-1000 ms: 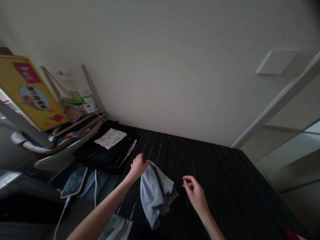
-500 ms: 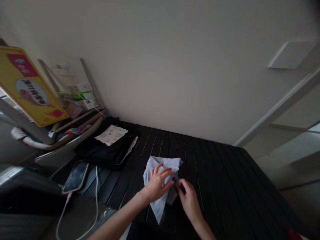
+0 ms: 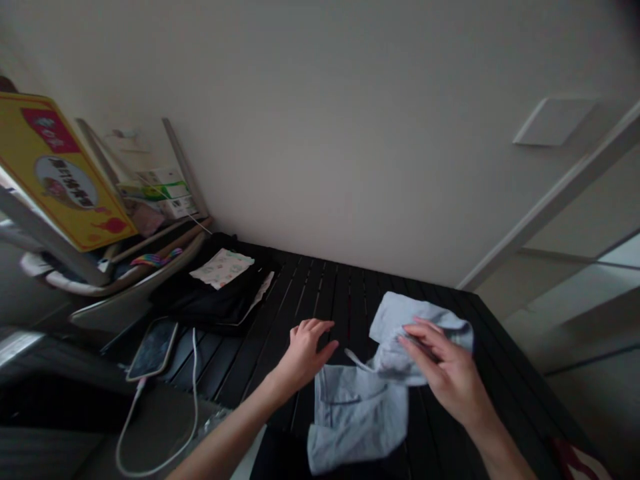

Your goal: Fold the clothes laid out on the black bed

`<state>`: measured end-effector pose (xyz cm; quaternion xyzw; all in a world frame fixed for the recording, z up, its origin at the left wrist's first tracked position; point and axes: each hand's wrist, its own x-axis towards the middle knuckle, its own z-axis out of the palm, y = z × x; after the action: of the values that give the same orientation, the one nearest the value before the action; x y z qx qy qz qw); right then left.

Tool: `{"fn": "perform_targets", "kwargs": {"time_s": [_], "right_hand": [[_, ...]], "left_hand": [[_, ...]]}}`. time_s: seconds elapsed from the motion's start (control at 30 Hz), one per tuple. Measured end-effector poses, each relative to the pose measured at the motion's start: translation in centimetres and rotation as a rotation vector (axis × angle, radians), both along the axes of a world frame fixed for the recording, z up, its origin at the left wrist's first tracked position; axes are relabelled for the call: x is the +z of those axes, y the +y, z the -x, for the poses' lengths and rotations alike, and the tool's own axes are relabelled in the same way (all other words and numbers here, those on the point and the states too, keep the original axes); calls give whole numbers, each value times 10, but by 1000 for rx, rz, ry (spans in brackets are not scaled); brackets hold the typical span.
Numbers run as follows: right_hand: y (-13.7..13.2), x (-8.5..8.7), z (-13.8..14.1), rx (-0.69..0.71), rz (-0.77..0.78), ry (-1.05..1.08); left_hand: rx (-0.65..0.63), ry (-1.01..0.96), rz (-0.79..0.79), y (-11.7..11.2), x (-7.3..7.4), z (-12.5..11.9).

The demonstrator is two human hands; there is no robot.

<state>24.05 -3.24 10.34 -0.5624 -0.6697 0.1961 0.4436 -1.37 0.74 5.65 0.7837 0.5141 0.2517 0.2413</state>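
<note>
The pale blue garment (image 3: pixel 358 417) lies crumpled on the black slatted table (image 3: pixel 320 300), its upper part folded back on itself; my right hand (image 3: pixel 443 370) rests on that fold, fingers together and slightly curled, though I cannot tell whether they grip the cloth; my left hand (image 3: pixel 305 353) is empty, fingers gently curved on the slats just beside the garment; further left a phone (image 3: pixel 153 349) lies with its white charging cable (image 3: pixel 194 373) attached, near black fabric (image 3: pixel 210 310) topped by a patterned white sheet (image 3: pixel 223 269); a yellow printed board (image 3: pixel 60 167) leans beyond.
</note>
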Motion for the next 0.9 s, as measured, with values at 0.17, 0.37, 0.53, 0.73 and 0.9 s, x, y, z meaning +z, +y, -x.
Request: {"fn": "perform_targets", "kwargs": {"time_s": [0.17,0.37,0.53,0.73,0.9], "right_hand": [[-15,53,1,451,-47,-269],[-27,79,-10,441,-65,-254],[-18,59,-40,126,-17,-77],[4,9,-58,-35,244,-199],[6,-7,-50,-48,231,-133]], "left_hand": [[-144,-180,-215,-9,41,-14],[-406,-80,-72,-14,60,-28],[-446,-16,158,-17,40,-22],[-216,-214,373,-12,25,-7],[-185,-251,350,-16,40,-5]]}}
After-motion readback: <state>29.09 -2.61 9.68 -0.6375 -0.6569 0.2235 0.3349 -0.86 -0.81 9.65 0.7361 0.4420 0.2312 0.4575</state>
